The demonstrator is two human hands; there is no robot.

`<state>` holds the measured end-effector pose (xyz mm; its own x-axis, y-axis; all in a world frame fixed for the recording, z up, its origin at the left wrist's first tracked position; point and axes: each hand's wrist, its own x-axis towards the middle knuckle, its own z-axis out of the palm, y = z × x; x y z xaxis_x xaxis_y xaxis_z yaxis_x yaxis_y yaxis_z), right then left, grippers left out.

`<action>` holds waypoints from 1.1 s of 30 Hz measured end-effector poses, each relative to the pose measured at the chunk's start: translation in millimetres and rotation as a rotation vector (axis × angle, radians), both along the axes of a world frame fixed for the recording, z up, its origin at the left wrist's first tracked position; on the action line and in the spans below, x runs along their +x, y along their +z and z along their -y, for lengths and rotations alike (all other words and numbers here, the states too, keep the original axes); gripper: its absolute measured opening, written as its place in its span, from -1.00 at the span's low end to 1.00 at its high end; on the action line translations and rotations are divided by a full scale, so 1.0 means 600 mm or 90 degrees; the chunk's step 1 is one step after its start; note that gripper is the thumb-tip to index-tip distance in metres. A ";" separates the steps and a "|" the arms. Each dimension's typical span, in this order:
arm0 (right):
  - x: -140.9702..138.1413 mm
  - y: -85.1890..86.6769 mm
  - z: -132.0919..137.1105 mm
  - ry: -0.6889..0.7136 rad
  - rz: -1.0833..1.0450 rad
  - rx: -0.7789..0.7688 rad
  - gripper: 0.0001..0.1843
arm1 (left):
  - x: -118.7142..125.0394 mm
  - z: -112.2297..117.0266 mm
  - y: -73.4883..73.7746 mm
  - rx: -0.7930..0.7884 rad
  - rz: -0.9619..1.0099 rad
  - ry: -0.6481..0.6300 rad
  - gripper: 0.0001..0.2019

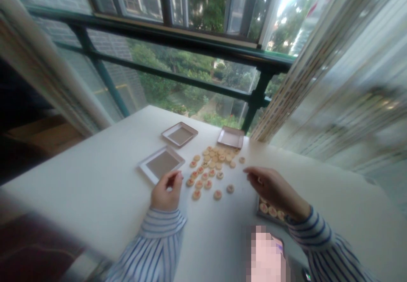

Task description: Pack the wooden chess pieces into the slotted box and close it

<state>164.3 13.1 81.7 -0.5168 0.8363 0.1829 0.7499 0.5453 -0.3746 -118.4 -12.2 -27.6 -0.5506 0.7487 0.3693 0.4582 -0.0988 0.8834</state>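
Observation:
Round wooden xiangqi pieces (218, 194), several with red or dark characters, lie scattered on the white table, with a denser heap (219, 157) behind them. My left hand (167, 192) is closed, thumb and index pressed together, at the left of the pieces beside the near corner of a shallow tray (160, 163). Whatever it may hold does not show. To the right of the scatter, my right hand (275, 191) hovers with its fingers drawn together; their tips hide any piece. Partly under that hand sits a dark-rimmed box (259, 215) holding red-marked pieces in a row.
Two more shallow trays stand at the back, one brown-rimmed (179, 134) and one pale (231, 138). A green railing (178, 40) and window lie beyond the white table (95, 176), with a curtain (356, 87) on the right. Pixelation covers part of the front, beside a phone-like edge.

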 end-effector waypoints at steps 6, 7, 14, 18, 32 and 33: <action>-0.026 -0.009 -0.003 0.031 0.030 -0.001 -0.74 | 0.000 -0.003 -0.010 -0.013 -0.082 -0.042 -0.73; -0.031 -0.010 -0.002 0.034 0.035 -0.003 -0.74 | 0.000 -0.003 -0.011 -0.012 -0.095 -0.053 -0.74; -0.077 -0.012 -0.002 0.061 0.082 -0.020 -0.75 | -0.002 -0.003 -0.032 0.001 -0.227 -0.101 -0.73; -0.100 -0.019 -0.006 0.077 0.111 -0.037 -0.73 | -0.003 -0.006 -0.046 0.009 -0.290 -0.115 -0.75; -0.150 -0.053 -0.003 0.142 0.178 -0.028 -0.75 | -0.007 -0.012 -0.057 -0.003 -0.363 -0.126 -0.78; -0.150 -0.054 -0.003 0.143 0.179 -0.027 -0.75 | -0.007 -0.012 -0.057 -0.002 -0.365 -0.126 -0.78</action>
<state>74.3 14.8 49.2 -0.7141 0.6996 -0.0257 0.6897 0.6968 -0.1968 -122.4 -5.1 -62.0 -0.1142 0.8186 0.5629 0.8346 -0.2284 0.5013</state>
